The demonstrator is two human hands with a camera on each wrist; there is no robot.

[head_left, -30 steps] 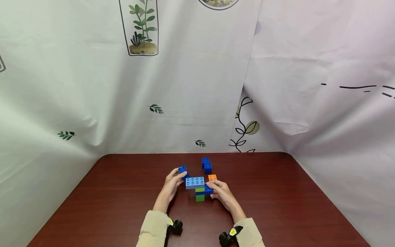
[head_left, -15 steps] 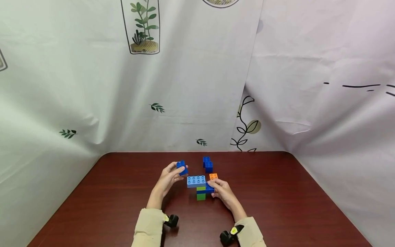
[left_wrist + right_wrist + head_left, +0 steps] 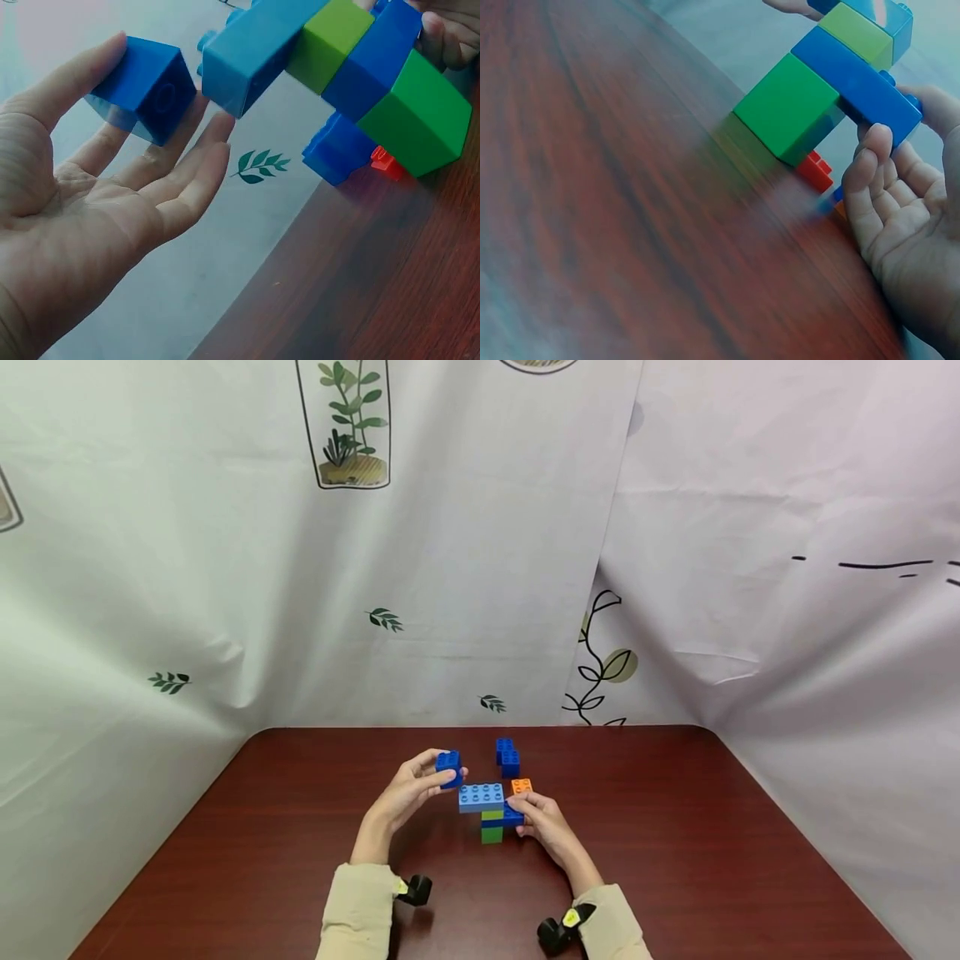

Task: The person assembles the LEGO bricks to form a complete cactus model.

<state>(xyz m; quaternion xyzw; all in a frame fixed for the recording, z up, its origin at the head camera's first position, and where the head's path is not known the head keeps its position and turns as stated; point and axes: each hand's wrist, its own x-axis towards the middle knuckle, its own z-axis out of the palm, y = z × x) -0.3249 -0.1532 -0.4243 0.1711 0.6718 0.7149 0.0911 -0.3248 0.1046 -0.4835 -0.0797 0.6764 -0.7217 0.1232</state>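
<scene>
In the head view my left hand point(image 3: 397, 802) pinches a blue brick point(image 3: 448, 770) between thumb and fingers, just behind and left of a stacked build. That brick point(image 3: 142, 86) appears apart from the stack in the left wrist view, its hollow underside partly showing. From bottom to top the stack has a green brick point(image 3: 491, 835), a longer blue brick point(image 3: 855, 82), a lime brick point(image 3: 330, 43) and a light blue brick point(image 3: 481, 797) jutting left. My right hand point(image 3: 551, 828) grips the right end of the longer blue brick, thumb on top and fingers below.
Behind the stack an orange brick point(image 3: 521, 786) sits on the brown table point(image 3: 675, 843). Farther back are blue bricks point(image 3: 508, 760). A red brick point(image 3: 814, 172) shows beyond the green one in the right wrist view. A printed cloth point(image 3: 450, 543) hangs behind the table.
My left hand has turned the loose blue brick more upright, swinging its wrist leftward, then brought it slightly back toward the stack. My right hand keeps its grip; the head view has shifted slightly.
</scene>
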